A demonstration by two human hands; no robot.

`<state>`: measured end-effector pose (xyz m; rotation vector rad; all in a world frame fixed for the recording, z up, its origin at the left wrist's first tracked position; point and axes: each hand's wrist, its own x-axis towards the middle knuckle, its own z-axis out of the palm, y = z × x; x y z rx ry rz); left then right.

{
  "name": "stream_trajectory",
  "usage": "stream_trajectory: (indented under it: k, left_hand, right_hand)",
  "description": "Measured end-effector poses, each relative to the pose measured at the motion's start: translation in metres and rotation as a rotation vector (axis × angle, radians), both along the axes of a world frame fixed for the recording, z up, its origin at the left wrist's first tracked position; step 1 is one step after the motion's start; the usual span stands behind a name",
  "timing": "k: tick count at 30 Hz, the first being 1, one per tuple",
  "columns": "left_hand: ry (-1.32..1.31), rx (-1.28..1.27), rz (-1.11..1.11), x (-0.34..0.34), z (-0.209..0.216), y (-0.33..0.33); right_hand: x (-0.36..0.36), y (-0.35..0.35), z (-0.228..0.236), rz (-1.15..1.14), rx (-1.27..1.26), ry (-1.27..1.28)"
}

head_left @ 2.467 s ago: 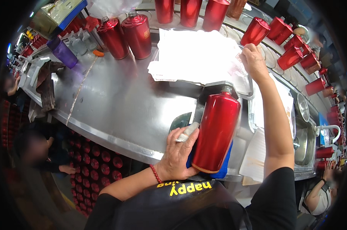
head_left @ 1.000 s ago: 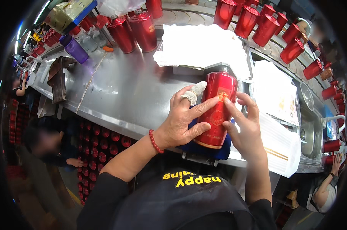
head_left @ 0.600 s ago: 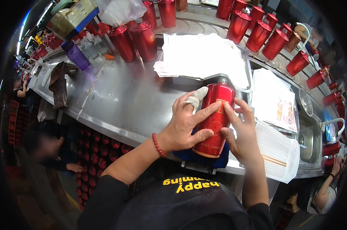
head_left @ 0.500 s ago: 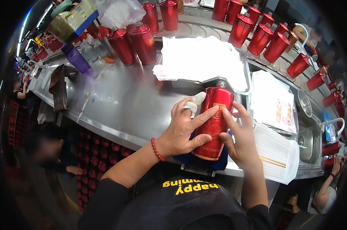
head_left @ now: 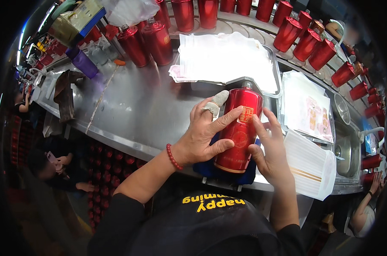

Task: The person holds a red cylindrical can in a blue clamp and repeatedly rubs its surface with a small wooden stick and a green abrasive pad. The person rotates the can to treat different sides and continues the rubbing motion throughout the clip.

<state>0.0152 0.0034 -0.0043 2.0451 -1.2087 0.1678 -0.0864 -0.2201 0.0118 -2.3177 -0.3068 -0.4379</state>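
A glossy red bottle [head_left: 241,141] with a clear neck lies tilted before me on a dark blue padded support [head_left: 208,170]. Gold-and-red labelling [head_left: 245,114] shows on its front. My left hand [head_left: 197,134] rests along the bottle's left side, fingers stretched out. Its index fingertip lies at the labelling and its thumb lower on the bottle; a pale finger cover [head_left: 220,98] sits on one finger. My right hand [head_left: 272,153] is at the bottle's right side, fingers apart. Its index fingertip is at the labelling's right edge, with the thumb at the bottle's side.
Behind the bottle stands a tray of white sheets [head_left: 225,57]; more sheets [head_left: 306,106] lie to the right, by a sink [head_left: 347,158]. Several red bottles [head_left: 287,34] stand on a curved conveyor. Two red bottles [head_left: 157,42] stand at the back left. A co-worker [head_left: 59,166] is at lower left.
My right fingers have drawn slightly off the labelling toward the bottle's right edge, leaving more of it uncovered. Bottles on the conveyor have shifted rightward. The lower-left co-worker now holds up a phone.
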Motion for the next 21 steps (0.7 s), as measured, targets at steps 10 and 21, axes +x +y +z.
stream_trajectory:
  k: [10, 21]
  left_hand:
    - [-0.031, -0.020, -0.053, 0.006, -0.011, 0.002]
    - [-0.065, 0.023, -0.036, 0.005, -0.011, 0.005]
  right_hand:
    - [-0.004, -0.001, -0.007, 0.034, 0.031, 0.037]
    - [-0.004, -0.004, -0.011, 0.041, 0.044, 0.049]
